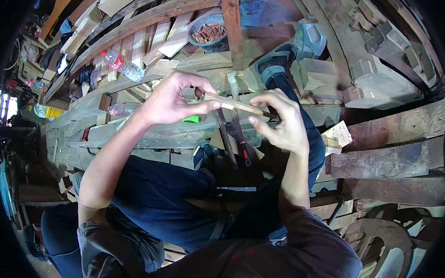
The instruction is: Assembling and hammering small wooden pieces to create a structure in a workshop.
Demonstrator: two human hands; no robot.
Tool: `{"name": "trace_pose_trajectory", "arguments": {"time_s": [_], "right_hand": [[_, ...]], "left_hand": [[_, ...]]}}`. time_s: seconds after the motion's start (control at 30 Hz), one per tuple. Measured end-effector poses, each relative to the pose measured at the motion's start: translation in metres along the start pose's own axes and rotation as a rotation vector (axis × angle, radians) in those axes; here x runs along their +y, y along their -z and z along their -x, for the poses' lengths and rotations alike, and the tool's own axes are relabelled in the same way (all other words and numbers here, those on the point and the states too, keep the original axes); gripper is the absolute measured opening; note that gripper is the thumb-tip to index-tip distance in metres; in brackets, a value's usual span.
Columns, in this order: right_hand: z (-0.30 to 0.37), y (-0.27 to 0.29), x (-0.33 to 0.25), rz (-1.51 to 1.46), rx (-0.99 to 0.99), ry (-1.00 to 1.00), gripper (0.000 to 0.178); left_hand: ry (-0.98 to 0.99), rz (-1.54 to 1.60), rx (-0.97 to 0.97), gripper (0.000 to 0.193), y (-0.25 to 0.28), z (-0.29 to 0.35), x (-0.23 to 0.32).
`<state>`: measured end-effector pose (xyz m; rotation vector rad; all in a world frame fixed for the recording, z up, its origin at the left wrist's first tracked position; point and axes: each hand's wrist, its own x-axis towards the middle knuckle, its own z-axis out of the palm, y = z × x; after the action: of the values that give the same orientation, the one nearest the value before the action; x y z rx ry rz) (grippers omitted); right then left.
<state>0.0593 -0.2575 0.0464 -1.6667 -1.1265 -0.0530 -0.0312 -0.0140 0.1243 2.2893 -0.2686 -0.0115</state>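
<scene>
Both hands are raised over the low wooden bench (pixel 154 129), with a slim wooden strip (pixel 233 104) held level between them. My left hand (pixel 172 99) pinches the strip's left end between thumb and curled fingers. At the other end, my right hand (pixel 284 122) has bent fingers around the darker tip, its thumb standing a little off the wood. Below the strip lie a tool with a red and black handle (pixel 244 153) and a long dark bar (pixel 226 139). A bright green object (pixel 191 119) shows just under my left wrist.
A bucket of small wooden pieces (pixel 209 33) stands beyond the bench, beside an upright post (pixel 230 29). Plastic bottles (pixel 123 66) lie to the left. A bluish jug (pixel 312 36) is at the far right. Stacked planks (pixel 388 159) and wood blocks (pixel 376 83) fill the right side.
</scene>
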Motion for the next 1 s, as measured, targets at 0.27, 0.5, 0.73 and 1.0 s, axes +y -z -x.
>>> {"name": "trace_pose_trajectory", "arguments": {"time_s": [0.27, 0.5, 0.73, 1.0], "right_hand": [[0.006, 0.024, 0.01, 0.14, 0.236, -0.133, 0.022], [0.006, 0.027, 0.014, 0.151, 0.324, -0.223, 0.014], [0.004, 0.02, 0.018, 0.233, 0.296, -0.226, 0.011], [0.004, 0.015, 0.023, 0.199, 0.275, -0.217, 0.011]], "left_hand": [[0.076, 0.083, 0.038, 0.013, 0.014, 0.001, -0.043], [0.086, 0.209, 0.114, 0.011, 0.016, -0.002, -0.066], [0.207, 0.292, 0.274, 0.016, 0.026, 0.001, -0.082], [0.14, 0.165, 0.39, 0.02, 0.046, 0.004, -0.093]]}}
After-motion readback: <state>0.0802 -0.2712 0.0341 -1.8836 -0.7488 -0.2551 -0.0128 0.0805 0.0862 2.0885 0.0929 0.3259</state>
